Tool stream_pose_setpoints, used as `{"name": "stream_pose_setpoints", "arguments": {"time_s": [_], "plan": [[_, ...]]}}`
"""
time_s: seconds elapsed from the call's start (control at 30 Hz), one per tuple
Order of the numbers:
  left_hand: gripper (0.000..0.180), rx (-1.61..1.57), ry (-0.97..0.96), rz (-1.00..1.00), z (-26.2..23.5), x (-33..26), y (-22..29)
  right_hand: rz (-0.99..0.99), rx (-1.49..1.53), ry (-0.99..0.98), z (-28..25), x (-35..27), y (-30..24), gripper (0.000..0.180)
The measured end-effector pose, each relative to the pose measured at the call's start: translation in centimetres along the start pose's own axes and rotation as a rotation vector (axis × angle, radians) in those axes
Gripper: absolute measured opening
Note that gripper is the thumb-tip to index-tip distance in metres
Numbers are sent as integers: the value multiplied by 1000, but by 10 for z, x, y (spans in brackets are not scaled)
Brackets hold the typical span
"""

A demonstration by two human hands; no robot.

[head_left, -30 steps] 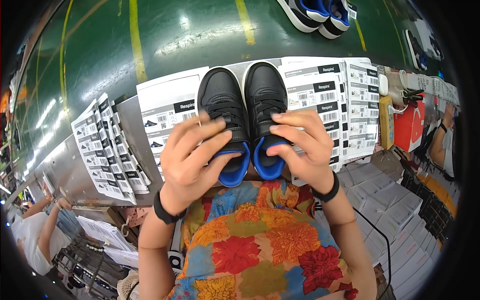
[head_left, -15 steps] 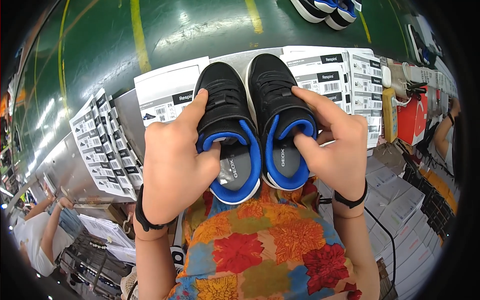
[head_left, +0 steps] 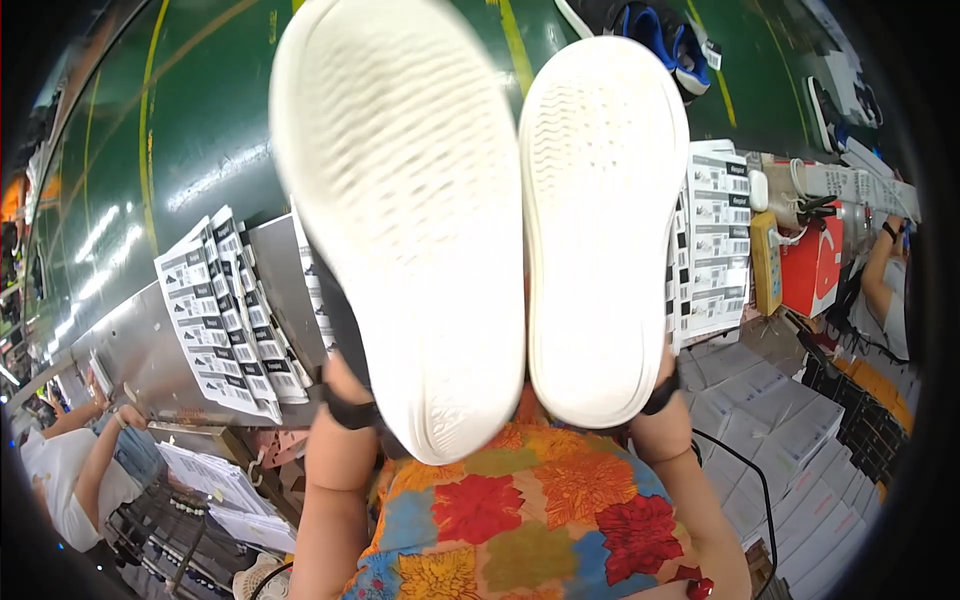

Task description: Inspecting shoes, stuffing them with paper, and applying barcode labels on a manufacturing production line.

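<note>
Two shoes are held up in front of me with their white soles facing me. The left shoe [head_left: 410, 220] looks larger and slightly blurred, its toe reaching the top edge of the view. Beside it the right shoe [head_left: 602, 230] stands upright, toe upward, their edges nearly touching. Behind the left shoe is my left hand [head_left: 346, 378]; only the part by its black wristband shows. My right hand [head_left: 667, 362] is likewise mostly covered by the right shoe. The fingers of both hands are hidden, but each hand supports its shoe off the table.
Strips of printed label sheets [head_left: 225, 310] lie at the left on the metal table edge, with more label sheets [head_left: 718, 235] at the right. A green conveyor belt [head_left: 215, 130] carries other black-and-blue shoes [head_left: 650, 32]. A red box [head_left: 812, 265] and white stacked boxes [head_left: 790, 400] stand right. Co-workers' arms show at both sides.
Both shoes have been lifted from the table edge and tipped, so their soles now face me instead of their black uppers and blue linings. My fingers have gone out of sight behind them.
</note>
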State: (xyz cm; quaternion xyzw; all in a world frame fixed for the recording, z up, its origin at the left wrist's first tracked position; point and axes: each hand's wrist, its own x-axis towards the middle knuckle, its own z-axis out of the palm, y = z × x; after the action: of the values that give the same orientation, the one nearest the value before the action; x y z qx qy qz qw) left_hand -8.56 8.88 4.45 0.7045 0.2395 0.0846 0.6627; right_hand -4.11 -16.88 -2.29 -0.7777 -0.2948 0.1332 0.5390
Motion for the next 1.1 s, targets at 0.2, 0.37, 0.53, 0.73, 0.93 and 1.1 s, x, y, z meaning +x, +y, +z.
{"name": "stream_pose_setpoints", "arguments": {"time_s": [0.2,0.37,0.53,0.73,0.93,1.1], "plan": [[57,-342,-13,-118,29,9,-17,69,17,-21,1,10,16,61],[55,-607,-12,-233,11,1,-33,139,61,-56,9,22,20,58],[54,-875,-15,-332,-19,14,-57,199,102,-95,21,44,25,56],[43,-282,47,-71,-66,127,-61,343,673,162,51,182,32,52],[55,737,73,406,-70,82,-59,-124,-313,87,76,180,24,47],[49,1104,72,-64,-66,6,-63,-20,-334,-172,80,139,9,33]]}}
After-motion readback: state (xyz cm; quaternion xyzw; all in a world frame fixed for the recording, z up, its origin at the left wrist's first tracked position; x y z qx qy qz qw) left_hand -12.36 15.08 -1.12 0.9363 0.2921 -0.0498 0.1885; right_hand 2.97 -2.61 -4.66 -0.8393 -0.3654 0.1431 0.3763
